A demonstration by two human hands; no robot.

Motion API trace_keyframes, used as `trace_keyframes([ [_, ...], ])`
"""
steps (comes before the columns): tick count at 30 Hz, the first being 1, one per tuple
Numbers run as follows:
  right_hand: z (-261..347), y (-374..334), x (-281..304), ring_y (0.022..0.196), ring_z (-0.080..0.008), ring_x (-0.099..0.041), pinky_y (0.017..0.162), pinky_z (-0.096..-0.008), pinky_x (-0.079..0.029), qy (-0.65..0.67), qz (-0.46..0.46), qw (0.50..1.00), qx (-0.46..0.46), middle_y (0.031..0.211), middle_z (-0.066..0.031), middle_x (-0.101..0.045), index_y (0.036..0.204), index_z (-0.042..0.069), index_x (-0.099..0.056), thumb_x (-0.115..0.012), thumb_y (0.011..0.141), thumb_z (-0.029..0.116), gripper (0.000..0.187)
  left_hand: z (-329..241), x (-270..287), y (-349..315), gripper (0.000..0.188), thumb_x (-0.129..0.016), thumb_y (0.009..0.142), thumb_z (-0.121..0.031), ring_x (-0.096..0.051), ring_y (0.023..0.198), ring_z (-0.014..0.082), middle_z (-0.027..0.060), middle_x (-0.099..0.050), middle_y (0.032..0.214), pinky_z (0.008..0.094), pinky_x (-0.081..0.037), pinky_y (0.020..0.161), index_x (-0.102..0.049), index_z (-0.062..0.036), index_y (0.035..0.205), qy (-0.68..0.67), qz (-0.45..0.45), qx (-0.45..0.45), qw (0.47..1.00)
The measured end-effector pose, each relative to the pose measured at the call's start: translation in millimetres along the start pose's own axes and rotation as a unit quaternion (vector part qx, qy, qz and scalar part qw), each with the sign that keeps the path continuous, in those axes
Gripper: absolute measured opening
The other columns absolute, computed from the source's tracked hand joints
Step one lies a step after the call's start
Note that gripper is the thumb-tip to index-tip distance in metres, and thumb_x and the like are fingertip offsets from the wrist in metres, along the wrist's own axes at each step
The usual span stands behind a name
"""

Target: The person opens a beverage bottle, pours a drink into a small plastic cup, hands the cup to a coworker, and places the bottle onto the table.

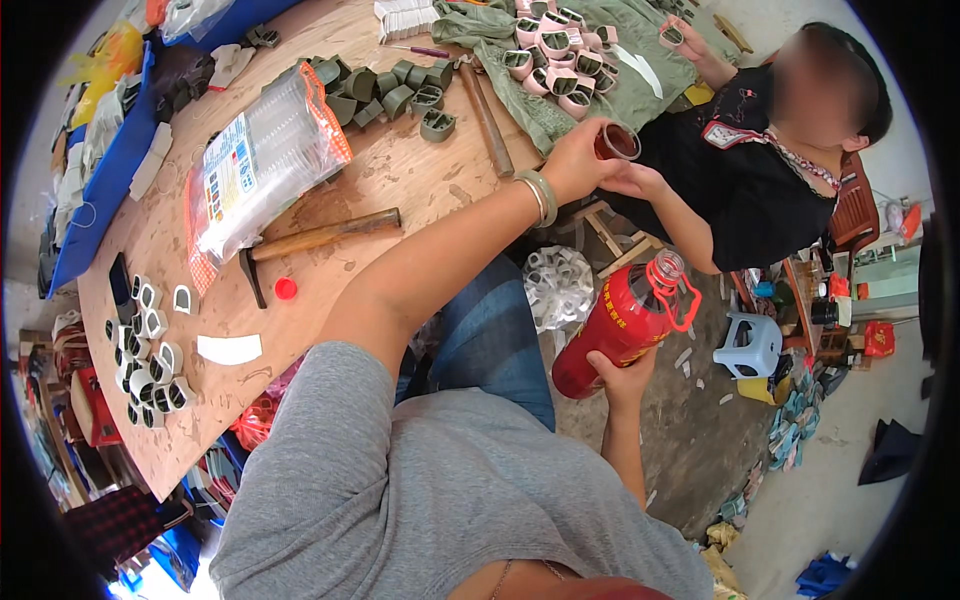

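My left hand (577, 162), with a bangle at its wrist, is stretched out to the far right. It is closed on a small clear cup (626, 141) of dark reddish-brown drink. A co-worker's hand (637, 181) reaches to the same cup from the other side. Low on the right, my right hand (622, 376) grips a large plastic bottle (612, 325) with a red label and a red carrying loop. The bottle leans, its uncapped mouth pointing up and away. A red bottle cap (286, 288) lies on the wooden table (430, 195).
On the table are a hammer (325, 235), another wooden-handled tool (485, 120), a clear bag of plastic cups (265, 155), and dark green (400, 90), white (150, 375) and pink (555, 45) pieces. The co-worker (740, 160) sits at the right. A blue stool (750, 345) stands beyond.
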State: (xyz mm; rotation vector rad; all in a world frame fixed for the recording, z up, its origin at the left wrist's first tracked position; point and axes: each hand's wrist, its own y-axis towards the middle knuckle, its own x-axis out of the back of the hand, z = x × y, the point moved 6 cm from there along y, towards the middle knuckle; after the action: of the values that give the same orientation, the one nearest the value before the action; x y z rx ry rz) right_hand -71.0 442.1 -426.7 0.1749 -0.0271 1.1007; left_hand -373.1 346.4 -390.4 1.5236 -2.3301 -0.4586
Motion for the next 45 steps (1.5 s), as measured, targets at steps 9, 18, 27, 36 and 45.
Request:
trace_keyframes([
  [9,-1,3,7,0.115,-0.0218,-0.059,0.099,-0.0375,-0.048,0.01,-0.015,1.0,0.002,0.128,-0.0108,-0.057,0.139,0.002,-0.04,-0.095,0.06,0.014,0.097,-9,-6,8,0.053,-0.079,0.078,-0.013,-0.067,0.098,0.0183,0.0101,-0.068,0.109,0.0321,-0.053,0.088,-0.055,-0.0009,0.124,0.003,-0.013,-0.003,1.0],
  [18,1,9,11,0.114,-0.0216,-0.058,0.099,-0.0371,-0.048,-0.013,-0.026,1.0,0.008,0.128,-0.0103,-0.058,0.139,0.003,-0.042,-0.094,0.059,0.013,0.096,-4,-29,27,0.058,-0.083,0.077,-0.016,-0.068,0.094,0.0177,0.0111,-0.069,0.106,0.0317,-0.054,0.085,-0.052,-0.0008,0.123,-0.025,-0.028,-0.005,0.999],
  [27,-9,8,18,0.112,-0.0216,-0.058,0.099,-0.0356,-0.047,-0.016,-0.054,0.998,0.018,0.126,-0.0102,-0.057,0.141,0.002,-0.04,-0.092,0.059,0.008,0.098,-1,-54,42,0.067,-0.088,0.068,-0.027,-0.069,0.095,0.0252,0.0146,-0.069,0.103,0.0375,-0.054,0.086,-0.056,-0.0014,0.122,-0.111,-0.006,0.015,0.994],
  [36,-32,23,22,0.114,-0.0252,-0.058,0.101,-0.0399,-0.046,-0.016,0.001,0.997,0.069,0.13,-0.0147,-0.056,0.143,-0.001,-0.04,-0.087,0.071,0.007,0.087,17,-33,23,0.093,-0.086,0.067,-0.027,-0.051,0.127,0.0405,0.0301,-0.052,0.135,0.0414,-0.042,0.108,-0.039,0.0085,0.139,0.069,-0.099,0.006,0.993],
  [45,-51,24,11,0.117,-0.0282,-0.058,0.099,-0.0399,-0.05,-0.004,0.0,1.0,0.027,0.137,-0.018,-0.052,0.148,0.001,-0.034,-0.079,0.084,0.015,0.079,-70,39,-106,0.071,-0.082,0.073,-0.027,-0.057,0.115,0.0401,0.0242,-0.058,0.12,0.0433,-0.046,0.1,-0.051,0.0023,0.129,0.102,0.081,-0.004,0.991],
])
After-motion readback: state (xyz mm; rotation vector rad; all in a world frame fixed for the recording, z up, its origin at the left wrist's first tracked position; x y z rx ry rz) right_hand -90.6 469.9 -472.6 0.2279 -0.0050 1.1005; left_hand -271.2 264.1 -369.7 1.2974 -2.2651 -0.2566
